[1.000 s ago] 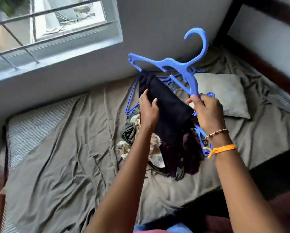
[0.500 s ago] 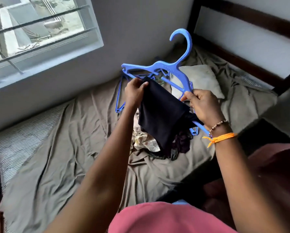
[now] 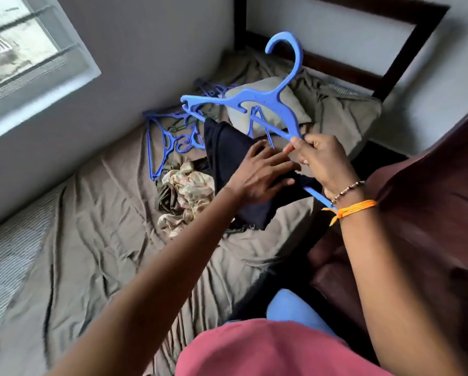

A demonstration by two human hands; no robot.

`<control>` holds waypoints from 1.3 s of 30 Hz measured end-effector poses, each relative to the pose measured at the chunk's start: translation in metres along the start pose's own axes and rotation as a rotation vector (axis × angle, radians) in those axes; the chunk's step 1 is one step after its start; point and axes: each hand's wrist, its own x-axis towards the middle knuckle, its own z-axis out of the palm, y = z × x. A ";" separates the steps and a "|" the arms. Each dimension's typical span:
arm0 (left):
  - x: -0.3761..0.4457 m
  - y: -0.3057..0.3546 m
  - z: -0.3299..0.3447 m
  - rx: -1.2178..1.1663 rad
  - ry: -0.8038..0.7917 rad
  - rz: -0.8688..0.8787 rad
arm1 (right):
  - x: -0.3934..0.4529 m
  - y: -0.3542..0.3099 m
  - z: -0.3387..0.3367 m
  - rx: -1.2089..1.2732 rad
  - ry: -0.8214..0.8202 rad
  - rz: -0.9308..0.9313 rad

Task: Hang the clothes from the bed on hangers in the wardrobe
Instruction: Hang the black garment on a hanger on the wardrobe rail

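Our right hand [image 3: 323, 164] pinched the lower bar of the blue hanger [image 3: 268, 104], fingers curled round it, hook tilted up toward the headboard. Our left hand [image 3: 260, 172] lay spread flat on the dark garment [image 3: 227, 147] draped over that bar, fingers straight, pressing the cloth. We judged the main risk was the garment sliding off: it hung unevenly, bunched toward one end, and the hanger sat tilted, so lifting the flat hand could let the fabric slip to the bed [image 3: 91, 240]. Both arms reached forward, right wrist bent. More clothes [image 3: 184, 191] lay crumpled beside spare hangers [image 3: 173, 137], near the pillow [image 3: 295, 109].
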 end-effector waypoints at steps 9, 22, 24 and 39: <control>0.044 0.119 0.021 -0.287 -0.030 0.249 | -0.065 0.039 -0.078 0.107 0.349 0.187; 0.048 0.369 0.043 -0.972 -0.033 -0.146 | -0.317 0.056 -0.239 0.078 0.914 0.337; 0.043 0.416 0.042 -1.028 -0.121 -0.040 | -0.363 0.056 -0.253 0.035 1.008 0.365; -0.046 0.768 0.012 -1.410 -1.073 0.503 | -0.714 0.093 -0.298 -0.135 1.697 0.694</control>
